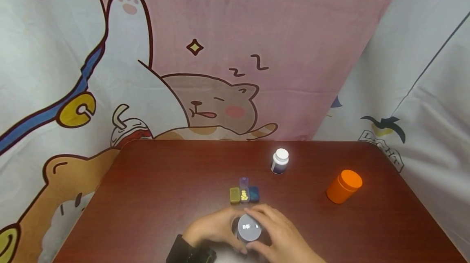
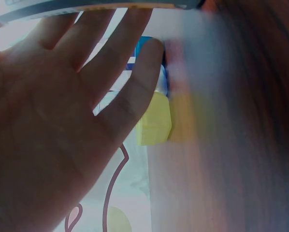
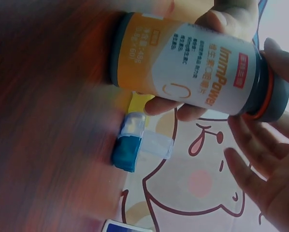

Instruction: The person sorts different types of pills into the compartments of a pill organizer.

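Note:
Both hands are round a vitamin bottle with an orange and white label, close over the table near its front edge. My left hand holds the bottle's body, its fingers wrapped behind the label. At the grey cap, my right hand has thumb and fingers curled round the sides. An orange ring shows just under the cap. Right beyond the hands sits a small pill box with yellow, clear and blue compartments. The clear middle one has its lid up and holds several yellow tablets.
A white bottle with a dark label stands farther back, right of the pill box. To the right is an orange bottle. The brown table ends at a cartoon-printed cloth behind it.

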`<state>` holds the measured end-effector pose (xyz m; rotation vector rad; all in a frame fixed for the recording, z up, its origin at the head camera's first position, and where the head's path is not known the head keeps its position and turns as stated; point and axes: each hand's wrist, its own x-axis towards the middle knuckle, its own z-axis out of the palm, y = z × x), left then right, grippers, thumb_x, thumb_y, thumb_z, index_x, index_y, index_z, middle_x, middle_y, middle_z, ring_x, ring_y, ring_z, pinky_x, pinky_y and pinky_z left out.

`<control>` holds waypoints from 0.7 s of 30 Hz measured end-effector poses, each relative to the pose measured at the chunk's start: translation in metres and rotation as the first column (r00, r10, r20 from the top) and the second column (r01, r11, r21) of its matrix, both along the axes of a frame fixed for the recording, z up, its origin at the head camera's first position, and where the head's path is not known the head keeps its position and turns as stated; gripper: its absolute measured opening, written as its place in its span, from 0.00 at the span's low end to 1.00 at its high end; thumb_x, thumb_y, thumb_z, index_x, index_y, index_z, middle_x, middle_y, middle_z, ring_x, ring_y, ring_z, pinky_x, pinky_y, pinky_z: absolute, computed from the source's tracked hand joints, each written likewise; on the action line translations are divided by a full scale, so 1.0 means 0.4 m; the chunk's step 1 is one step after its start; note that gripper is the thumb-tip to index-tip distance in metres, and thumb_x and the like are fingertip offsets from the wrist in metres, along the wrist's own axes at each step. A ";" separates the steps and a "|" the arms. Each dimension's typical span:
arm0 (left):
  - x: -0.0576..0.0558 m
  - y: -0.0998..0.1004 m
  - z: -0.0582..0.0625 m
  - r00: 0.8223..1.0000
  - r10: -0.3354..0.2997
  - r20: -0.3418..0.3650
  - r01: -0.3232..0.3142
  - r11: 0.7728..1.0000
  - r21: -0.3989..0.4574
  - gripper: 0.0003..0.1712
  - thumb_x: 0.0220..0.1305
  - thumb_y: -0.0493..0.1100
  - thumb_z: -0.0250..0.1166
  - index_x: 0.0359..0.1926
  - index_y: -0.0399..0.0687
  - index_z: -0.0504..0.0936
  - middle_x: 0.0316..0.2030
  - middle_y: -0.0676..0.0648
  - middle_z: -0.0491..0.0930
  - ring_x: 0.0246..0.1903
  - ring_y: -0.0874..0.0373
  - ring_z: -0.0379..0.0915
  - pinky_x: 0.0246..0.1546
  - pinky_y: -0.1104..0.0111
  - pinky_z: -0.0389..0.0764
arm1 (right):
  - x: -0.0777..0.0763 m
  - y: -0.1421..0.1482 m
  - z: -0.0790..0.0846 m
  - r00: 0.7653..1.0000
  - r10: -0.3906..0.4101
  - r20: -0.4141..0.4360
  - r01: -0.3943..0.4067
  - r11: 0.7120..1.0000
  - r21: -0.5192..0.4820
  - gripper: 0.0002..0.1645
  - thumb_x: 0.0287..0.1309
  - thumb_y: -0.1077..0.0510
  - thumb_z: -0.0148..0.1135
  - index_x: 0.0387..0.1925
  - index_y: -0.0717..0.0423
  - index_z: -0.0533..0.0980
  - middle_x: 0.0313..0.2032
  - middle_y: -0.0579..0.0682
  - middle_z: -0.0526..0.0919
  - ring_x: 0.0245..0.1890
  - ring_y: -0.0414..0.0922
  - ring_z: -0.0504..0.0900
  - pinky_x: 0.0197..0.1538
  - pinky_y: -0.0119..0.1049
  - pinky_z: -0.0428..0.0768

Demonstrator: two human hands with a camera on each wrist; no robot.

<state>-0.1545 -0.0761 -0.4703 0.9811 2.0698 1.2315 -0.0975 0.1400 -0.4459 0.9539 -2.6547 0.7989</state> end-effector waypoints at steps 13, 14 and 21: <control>-0.004 0.002 -0.007 1.000 -0.016 0.008 0.015 0.999 0.030 0.26 0.43 0.40 0.80 0.47 0.49 0.82 0.38 0.61 0.83 0.38 0.75 0.76 0.45 0.76 0.77 | 0.005 -0.034 -0.027 0.976 -0.151 -0.158 0.150 0.988 -0.019 0.39 0.39 0.31 0.75 0.49 0.47 0.75 0.46 0.37 0.78 0.44 0.34 0.76 0.47 0.34 0.80; -0.004 0.002 -0.007 1.000 -0.016 0.006 0.015 0.999 0.028 0.26 0.43 0.40 0.80 0.47 0.49 0.82 0.38 0.61 0.83 0.37 0.75 0.76 0.45 0.77 0.77 | 0.005 -0.038 -0.030 0.969 -0.164 -0.183 0.163 0.986 -0.024 0.40 0.37 0.30 0.76 0.47 0.48 0.75 0.45 0.37 0.78 0.43 0.34 0.76 0.47 0.33 0.79; -0.001 0.002 -0.004 1.000 0.010 0.010 -0.010 1.000 0.009 0.24 0.42 0.37 0.79 0.44 0.49 0.83 0.36 0.61 0.83 0.35 0.76 0.75 0.43 0.78 0.77 | 0.008 -0.058 -0.044 0.919 -0.250 -0.305 0.252 0.967 -0.033 0.43 0.23 0.32 0.82 0.39 0.48 0.72 0.36 0.38 0.77 0.34 0.33 0.72 0.39 0.28 0.73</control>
